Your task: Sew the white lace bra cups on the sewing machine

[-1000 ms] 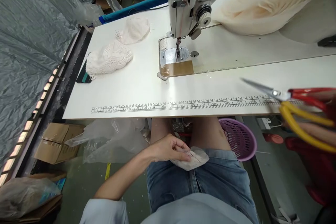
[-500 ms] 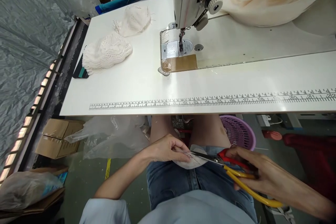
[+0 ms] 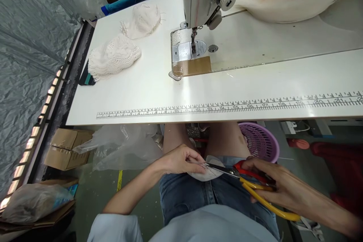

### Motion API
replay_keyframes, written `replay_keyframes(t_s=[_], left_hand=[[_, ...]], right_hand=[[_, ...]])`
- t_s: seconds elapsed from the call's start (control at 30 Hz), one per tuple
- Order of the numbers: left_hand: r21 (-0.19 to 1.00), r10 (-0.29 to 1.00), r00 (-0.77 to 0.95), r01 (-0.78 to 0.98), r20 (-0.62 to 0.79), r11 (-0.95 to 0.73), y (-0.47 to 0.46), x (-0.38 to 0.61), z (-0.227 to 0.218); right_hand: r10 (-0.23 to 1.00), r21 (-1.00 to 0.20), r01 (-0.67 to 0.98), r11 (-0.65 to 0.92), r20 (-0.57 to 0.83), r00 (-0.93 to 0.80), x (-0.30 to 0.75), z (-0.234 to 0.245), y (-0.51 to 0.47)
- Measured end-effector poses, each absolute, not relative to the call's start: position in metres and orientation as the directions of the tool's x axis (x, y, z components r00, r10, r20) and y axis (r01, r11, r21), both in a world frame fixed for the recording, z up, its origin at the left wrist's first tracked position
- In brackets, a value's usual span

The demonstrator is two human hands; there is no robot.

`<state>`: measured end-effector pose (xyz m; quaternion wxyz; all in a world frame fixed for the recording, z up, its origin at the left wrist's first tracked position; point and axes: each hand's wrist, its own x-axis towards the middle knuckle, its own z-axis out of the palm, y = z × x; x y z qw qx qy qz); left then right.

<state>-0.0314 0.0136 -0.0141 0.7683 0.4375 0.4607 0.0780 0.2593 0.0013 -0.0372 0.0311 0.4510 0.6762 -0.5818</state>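
Over the lap [image 3: 184,193], left hand [image 3: 185,160] pinches white fabric [image 3: 210,175]; my right hand [image 3: 269,181] grips scissors [image 3: 235,173], blades [image 3: 219,168] pointing left at it.

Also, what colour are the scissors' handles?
One red handle, one yellow handle; best in the head view.

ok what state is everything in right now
White fabric piece: pinched in left hand
Scissors: in right hand, tips at that piece, blades seemingly nearly closed
Lace fabric: lying on the table
Sewing machine: can't tell if it's on
Cardboard box: looks closed
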Motion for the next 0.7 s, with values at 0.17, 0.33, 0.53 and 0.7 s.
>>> replay_keyframes(t_s=[0.17, 0.33, 0.53, 0.7], left_hand=[[0.739, 0.525, 0.555, 0.28, -0.645, 0.612, 0.014, -0.032, -0.016], [0.737, 0.528, 0.55, 0.275, -0.647, 0.617, 0.013, -0.032, -0.017], [0.737, 0.53, 0.549, 0.27, -0.646, 0.619, 0.013, -0.03, -0.015], [0.728, 0.523, 0.543, 0.277, -0.657, 0.627, 0.013, -0.03, -0.013]], right_hand=[[0.595, -0.749, 0.659, -0.061, -0.558, -0.579, 0.255, -0.034, 0.002], [0.584, -0.77, 0.629, -0.108, -0.561, -0.587, 0.256, -0.033, 0.003], [0.607, -0.812, 0.566, -0.14, -0.522, -0.599, 0.258, -0.038, -0.003], [0.645, -0.815, 0.576, -0.07, -0.477, -0.596, 0.262, -0.044, -0.008]])
